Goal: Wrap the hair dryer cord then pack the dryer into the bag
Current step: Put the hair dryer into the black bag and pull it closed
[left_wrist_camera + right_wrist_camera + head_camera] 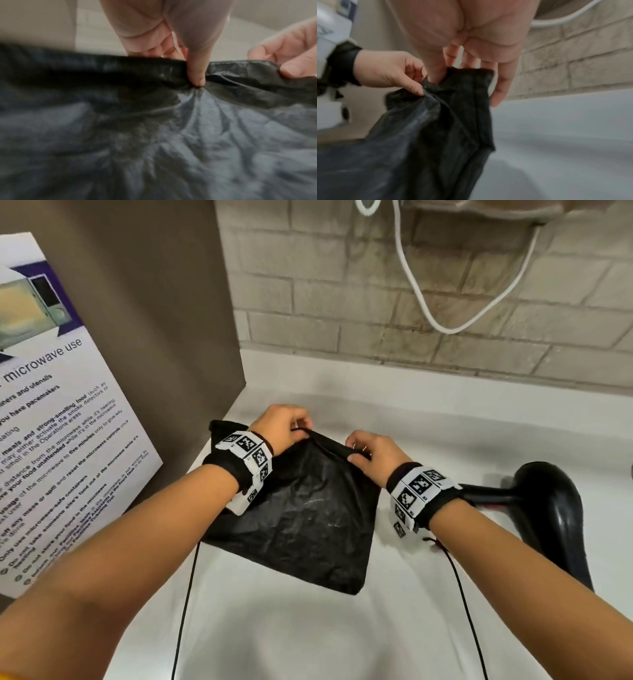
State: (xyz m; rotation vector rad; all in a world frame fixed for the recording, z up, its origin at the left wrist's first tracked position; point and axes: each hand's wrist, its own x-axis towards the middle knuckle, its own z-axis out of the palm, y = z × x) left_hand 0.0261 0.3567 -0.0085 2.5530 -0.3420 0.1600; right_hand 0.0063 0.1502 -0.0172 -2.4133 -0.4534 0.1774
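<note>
Writing shows only on the poster (pixel 65 412) leaning at the left of the black bag (pixel 305 518): "microwave use" in large letters, then smaller lines of which "have pacemakers", "strong-smelling food" and "five minutes" can be read; the rest is too slanted to make out. No brand shows on the bag or on the hair dryer (pixel 555 518).

The bag lies on the white counter (pixel 445 440), its mouth hem turned toward the brick wall (pixel 376 302) and lifted, its closed bottom corner pointing back toward the person. The left hand (pixel 281 426) pinches the hem at the bag's far left — thumb (pixel 197 75) pressed down on the fabric, fingers curled behind it. The right hand (pixel 370 455) grips the hem at the bag's far right, thumb tucked inside the opening and fingers outside it.

The hair dryer rests on the counter just right of the bag, partly behind the right wrist, its long axis running roughly from the bag's side out to the right and toward the person. Two thin black drawstrings (pixel 186 604) trail from the bag toward the near edge. A white cord (pixel 421 302) loops on the wall beyond the bag.
</note>
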